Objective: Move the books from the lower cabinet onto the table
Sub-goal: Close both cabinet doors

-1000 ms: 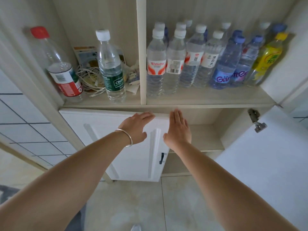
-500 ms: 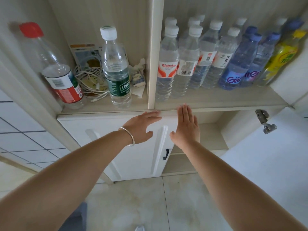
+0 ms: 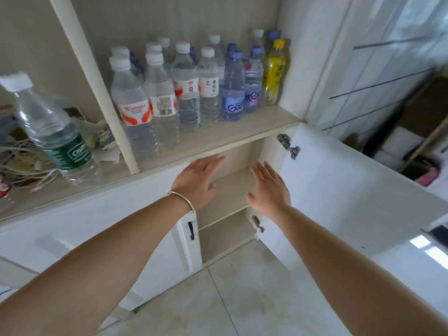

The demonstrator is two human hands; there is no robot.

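The lower cabinet stands with its right door (image 3: 351,202) swung wide open and its left door (image 3: 150,229) closed. Inside I see a pale wooden inner shelf (image 3: 230,197) and a lower compartment; no books show on the visible parts. My left hand (image 3: 197,181), with a silver bracelet on the wrist, reaches flat with straight fingers into the opening above the shelf. My right hand (image 3: 269,187) is stretched out beside it, fingers straight, close to the open door's inner edge. Neither hand holds anything.
Several water bottles (image 3: 184,93) and a yellow drink bottle (image 3: 272,71) crowd the open shelf above. A green-labelled bottle (image 3: 55,132) and tangled white cables (image 3: 21,163) sit at left. Metal hinges (image 3: 288,145) jut from the door. Tiled floor (image 3: 218,299) lies below; boxes at far right.
The view has swung to the right and closer. Both hands have moved from in front of the closed left door into the open right compartment, still flat and holding nothing.
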